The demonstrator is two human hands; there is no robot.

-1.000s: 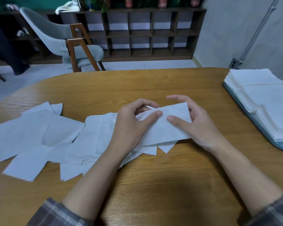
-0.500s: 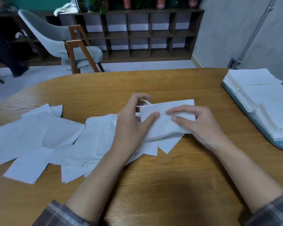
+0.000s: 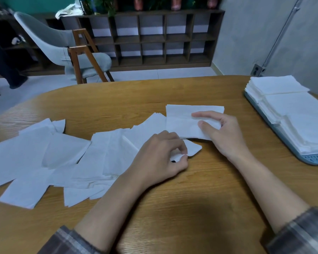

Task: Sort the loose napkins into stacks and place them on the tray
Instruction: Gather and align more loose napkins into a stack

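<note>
Left large unsorted spread of loose napkins [image 3: 44,158] overlapping on left of tabletop [image 3: 173,208]. Pinched napkin corner [image 3: 193,150] with curled left hand [image 3: 160,158] at spread's right end. Gripped small gathered stack [image 3: 180,121] in right hand [image 3: 226,132], fingers curled at its right edge, mid-tabletop. Had tray [image 3: 312,159] at far right loaded with neat finished stacks [image 3: 292,110]. Judged roughly halfway: spread and gathered stack not yet on tray.

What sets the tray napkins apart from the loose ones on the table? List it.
The tray napkins sit in neat, thick stacks; the loose napkins lie scattered, overlapping at odd angles. The tray napkins fill the blue tray on the right; the loose napkins spread thinly over the wooden table. Both are plain white.
</note>
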